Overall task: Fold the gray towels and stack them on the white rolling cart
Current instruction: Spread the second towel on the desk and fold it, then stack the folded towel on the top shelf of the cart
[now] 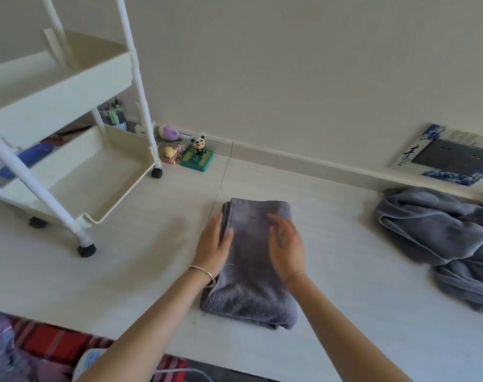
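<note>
While fingers (217, 222) lie straight, gripping nothing: left hand (214, 244) on folded towel (251, 288), right hand (285, 244) over it.
Folded towel: layers may slip when lifted.
Cart (58, 89): may roll on castors (86, 250).

Home rm, toy figurines (197, 154), storage cart (69, 111)

The right hand (285, 246) is smearing into motion blur over the folded gray terry towel (251, 274), so its fingertips are melting into the cloth. The left hand (214, 244) is covering part of that towel's left edge. Over on the left, the white plastic rolling cart (69, 78) is running off the top and left edges, and its upper tray is hiding most of the blurry blue and dark items (33, 158) on the shelf below. Far right, the crumpled heap of gray towels (441, 238) is spilling past the right edge. Near left, the red checked cloth (50, 343) is getting cut off at the bottom.
</note>
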